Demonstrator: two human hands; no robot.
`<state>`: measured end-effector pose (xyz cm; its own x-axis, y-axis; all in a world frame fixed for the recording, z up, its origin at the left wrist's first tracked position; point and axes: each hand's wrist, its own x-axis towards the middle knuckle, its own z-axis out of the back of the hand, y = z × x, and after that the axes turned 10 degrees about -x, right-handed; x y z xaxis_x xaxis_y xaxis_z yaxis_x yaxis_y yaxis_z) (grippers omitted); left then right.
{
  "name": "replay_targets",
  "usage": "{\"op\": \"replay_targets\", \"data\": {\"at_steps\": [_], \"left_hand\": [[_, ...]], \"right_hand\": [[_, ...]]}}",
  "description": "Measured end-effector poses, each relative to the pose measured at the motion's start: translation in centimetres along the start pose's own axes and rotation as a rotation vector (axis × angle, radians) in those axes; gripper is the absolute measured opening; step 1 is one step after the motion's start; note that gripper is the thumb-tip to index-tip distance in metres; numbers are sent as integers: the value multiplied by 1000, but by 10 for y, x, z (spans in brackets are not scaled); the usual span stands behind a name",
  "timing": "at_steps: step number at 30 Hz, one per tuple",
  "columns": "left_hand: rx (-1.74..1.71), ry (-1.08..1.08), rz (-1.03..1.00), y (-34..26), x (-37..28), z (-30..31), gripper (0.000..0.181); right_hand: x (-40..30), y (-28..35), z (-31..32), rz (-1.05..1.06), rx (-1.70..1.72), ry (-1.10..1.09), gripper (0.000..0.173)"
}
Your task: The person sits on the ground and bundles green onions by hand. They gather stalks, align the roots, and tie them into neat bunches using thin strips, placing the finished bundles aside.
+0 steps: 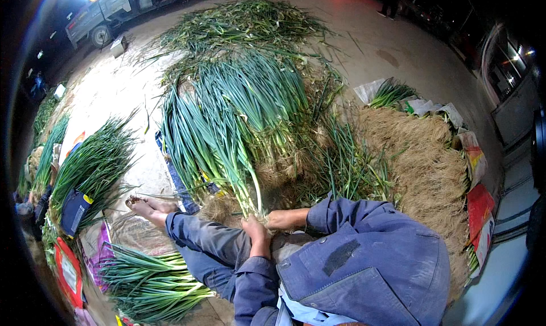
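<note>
My left hand (257, 233) is closed around the white lower stems of some green onions (243, 193), whose leaves point away from me. My right hand (279, 219) is beside it at the root end; its fingers are partly hidden, so its grip is unclear. Beyond my hands lies a large heap of green onions (260, 87) with tangled roots towards me. Another pile of green onions (149, 279) with pale stems lies by my legs, at the lower left.
Bundled onions with dense dry roots (418, 164) are stacked at the right. Loose leaves (243, 25) are heaped at the far side. More onions (91, 168) lie at the left, where another person's arm shows. A small truck (123, 6) is parked at the upper left.
</note>
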<state>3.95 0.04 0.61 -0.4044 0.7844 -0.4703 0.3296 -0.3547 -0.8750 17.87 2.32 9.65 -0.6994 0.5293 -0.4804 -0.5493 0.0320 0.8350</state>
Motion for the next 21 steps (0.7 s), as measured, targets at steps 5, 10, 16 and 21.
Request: {"op": "replay_targets", "data": {"at_steps": [5,10,16,21], "left_hand": [[204,-127,-158,25,20,4,35],[-266,202,107,22,11,-7,34],[-318,104,253,3,18,5,37],[-600,422,594,-51,-13,-1,28]], "right_hand": [[-46,58,-10,226,139,279,30],[-98,58,51,563,-222,-233,31],[-206,86,165,270,189,-1342,29],[-246,-154,182,-468,-201,-1211,32]]}}
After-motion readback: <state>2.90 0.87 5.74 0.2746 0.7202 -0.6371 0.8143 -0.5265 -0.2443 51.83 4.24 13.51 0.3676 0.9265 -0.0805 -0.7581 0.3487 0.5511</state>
